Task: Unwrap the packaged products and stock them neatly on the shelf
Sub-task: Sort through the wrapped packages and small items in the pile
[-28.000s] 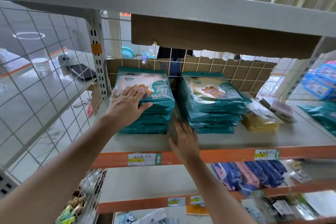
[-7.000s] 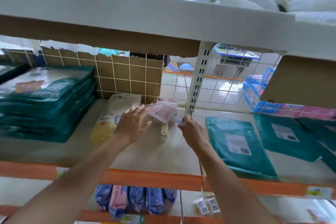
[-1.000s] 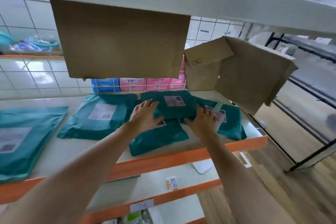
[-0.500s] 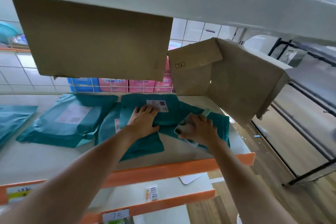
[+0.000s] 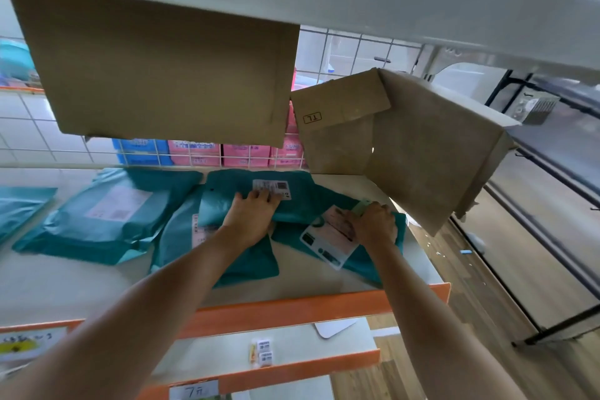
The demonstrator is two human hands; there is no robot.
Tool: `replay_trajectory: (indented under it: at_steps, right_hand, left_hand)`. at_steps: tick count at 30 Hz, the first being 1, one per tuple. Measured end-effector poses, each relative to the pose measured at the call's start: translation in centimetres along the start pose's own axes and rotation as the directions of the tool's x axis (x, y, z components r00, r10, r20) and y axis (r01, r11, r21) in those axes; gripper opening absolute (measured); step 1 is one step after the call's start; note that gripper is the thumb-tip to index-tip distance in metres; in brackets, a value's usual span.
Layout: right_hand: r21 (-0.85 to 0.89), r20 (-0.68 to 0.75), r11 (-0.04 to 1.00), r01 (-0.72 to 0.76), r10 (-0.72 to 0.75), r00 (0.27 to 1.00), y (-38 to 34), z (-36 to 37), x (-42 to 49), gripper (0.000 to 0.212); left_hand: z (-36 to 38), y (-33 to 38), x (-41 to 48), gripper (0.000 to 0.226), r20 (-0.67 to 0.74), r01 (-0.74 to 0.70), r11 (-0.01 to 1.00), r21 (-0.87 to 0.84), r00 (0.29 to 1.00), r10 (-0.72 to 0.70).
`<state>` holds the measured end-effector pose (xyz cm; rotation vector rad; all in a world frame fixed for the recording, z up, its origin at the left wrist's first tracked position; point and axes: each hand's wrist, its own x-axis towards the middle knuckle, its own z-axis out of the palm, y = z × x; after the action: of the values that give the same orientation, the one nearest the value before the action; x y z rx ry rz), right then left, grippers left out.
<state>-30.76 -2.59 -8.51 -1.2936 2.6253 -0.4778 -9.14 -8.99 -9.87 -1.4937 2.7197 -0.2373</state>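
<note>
On the shelf (image 5: 81, 286), near its right end, the left hand (image 5: 251, 216) lies flat with straight fingers, pressing the top parcel (image 5: 224, 201) down by its label. The right hand (image 5: 371, 224) is curled round the edge of a pale pack (image 5: 328, 239) that rests on the right parcel (image 5: 373, 266); whether it also pinches the teal film I cannot tell. The parcels overlap in a loose heap, still wrapped, close to the orange lip (image 5: 292, 312). The film looks slick, so a hard tug on the pack would likely drag the right parcel over the lip or off the shelf's end. Lifting the right hand could knock the cardboard flap (image 5: 422, 153) hanging just beyond it.
</note>
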Motion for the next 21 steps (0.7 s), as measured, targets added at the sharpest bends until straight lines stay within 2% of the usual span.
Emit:
replay_trajectory:
  at_steps: [5, 9, 11, 17, 19, 21]
  right_hand:
    - [-0.014, 0.100, 0.997, -0.074, 0.075, 0.992, -0.4, -0.3, 0.9, 0.074]
    - [-0.039, 0.208, 0.999, 0.006, 0.003, 0.978, -1.0, 0.0, 1.2, 0.092]
    - [-0.033, 0.247, 0.998, 0.058, -0.048, 0.968, -0.9, 0.3, 1.3, 0.094]
    - [0.103, 0.327, 0.988, 0.116, -0.144, 0.934, -0.3, 0.6, 1.2, 0.067]
    - [0.219, 0.365, 0.971, 0.095, -0.172, 0.915, -0.2, 0.4, 1.2, 0.059]
    - [0.356, 0.394, 0.931, 0.080, -0.227, 0.891, -0.2, -0.4, 0.7, 0.051]
  left_hand:
    - [0.1, -1.0, -0.5, 0.056, -0.074, 0.013, 1.000, -0.002, 0.997, -0.013]
    - [0.4, -1.5, -1.1, 0.054, -0.161, 0.004, 0.997, -0.082, 0.987, -0.017]
    - [0.8, -1.9, -1.4, 0.054, -0.199, -0.003, 0.992, -0.123, 0.980, -0.022]
    - [1.2, -2.5, -2.2, 0.053, -0.272, -0.017, 0.988, -0.152, 0.962, -0.025]
    - [1.2, -2.7, -2.6, 0.057, -0.297, -0.021, 0.988, -0.153, 0.955, -0.026]
    - [0.8, -3.0, -3.1, 0.069, -0.285, -0.014, 0.990, -0.138, 0.958, -0.026]
